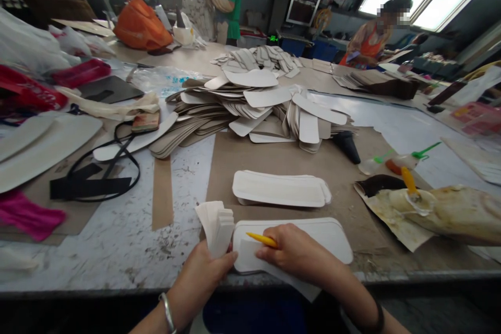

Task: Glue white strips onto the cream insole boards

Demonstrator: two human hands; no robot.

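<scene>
My left hand (203,276) is closed round a fanned stack of small white cards (216,227) at the table's near edge. My right hand (293,253) grips a yellow stick (261,240) and rests on a white insole-shaped board (313,237), with a small white piece (246,255) lying on that board beside the fingers. Just beyond lies a neat stack of white insole boards (279,189).
A big heap of insole boards (250,109) fills the table's middle. Glue bottles (395,162) and a glue-smeared sheet (430,211) lie at right. Black straps (90,185), pink cloth (27,216) and bags sit left. Two people work at the far side.
</scene>
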